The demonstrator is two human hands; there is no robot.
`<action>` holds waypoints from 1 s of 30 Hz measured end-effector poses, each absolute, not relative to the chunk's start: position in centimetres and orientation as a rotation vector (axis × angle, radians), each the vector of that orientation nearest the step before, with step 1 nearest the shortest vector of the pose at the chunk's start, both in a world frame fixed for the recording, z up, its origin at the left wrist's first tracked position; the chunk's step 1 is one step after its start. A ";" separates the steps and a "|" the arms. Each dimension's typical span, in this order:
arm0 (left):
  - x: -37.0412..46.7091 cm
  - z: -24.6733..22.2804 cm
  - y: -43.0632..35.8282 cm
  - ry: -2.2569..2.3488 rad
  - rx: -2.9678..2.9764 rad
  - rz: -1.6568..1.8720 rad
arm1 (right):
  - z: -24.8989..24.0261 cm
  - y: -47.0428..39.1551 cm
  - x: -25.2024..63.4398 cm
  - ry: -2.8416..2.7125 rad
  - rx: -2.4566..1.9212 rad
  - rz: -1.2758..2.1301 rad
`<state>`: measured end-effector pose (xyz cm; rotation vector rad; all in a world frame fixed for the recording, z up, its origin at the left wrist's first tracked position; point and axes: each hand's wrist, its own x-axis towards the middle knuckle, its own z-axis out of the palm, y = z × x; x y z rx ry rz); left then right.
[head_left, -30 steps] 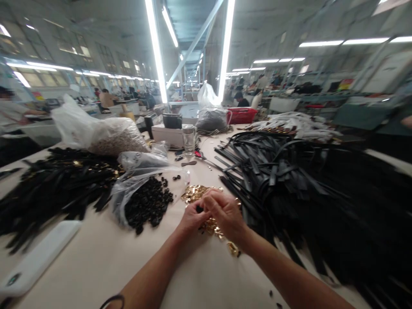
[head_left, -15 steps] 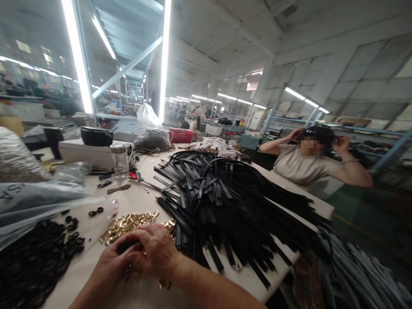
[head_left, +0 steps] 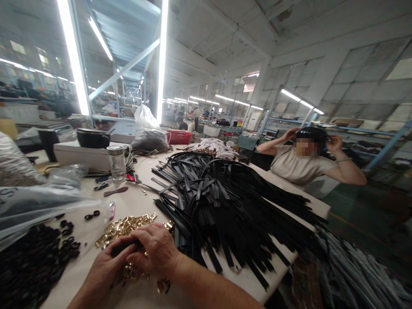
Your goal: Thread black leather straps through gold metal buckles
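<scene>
I had a short black strap piece [head_left: 124, 247] pinched between my two hands at the lower centre of the frame, right over the heap of gold buckles [head_left: 127, 226]. My left hand [head_left: 104, 267] was curled closed around its near end, and my right hand [head_left: 157, 252] was folded over the other end, fingers bent shut on it. Just right of my knuckles the big pile of black straps [head_left: 225, 201] crowded in, spilling past the table's right edge [head_left: 317, 205]. At lower left lay the loose black rings [head_left: 35, 262] under a clear plastic bag [head_left: 38, 199]. Bare tabletop [head_left: 135, 201] showed only in a narrow strip above the buckles. A co-worker [head_left: 304, 161] sat beyond the far corner, at right.
</scene>
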<state>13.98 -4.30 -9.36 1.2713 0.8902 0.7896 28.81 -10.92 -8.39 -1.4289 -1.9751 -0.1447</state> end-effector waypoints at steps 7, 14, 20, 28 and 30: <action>13.8 -9.8 -4.3 0.890 1.200 0.806 | -8.1 -11.0 29.1 -2.028 -1.471 -0.157; 13.8 -10.6 -4.0 0.868 1.056 0.856 | -7.9 -11.0 29.2 -2.027 -1.518 -0.211; 13.8 -10.8 -4.4 0.883 0.991 0.909 | -7.9 -11.0 29.1 -2.016 -1.538 -0.234; 13.7 -9.3 -4.8 0.916 1.212 0.941 | -7.6 -11.2 29.0 -2.010 -1.558 -0.226; 13.8 -9.0 -5.0 0.917 1.225 0.944 | -7.6 -11.2 29.0 -2.020 -1.557 -0.229</action>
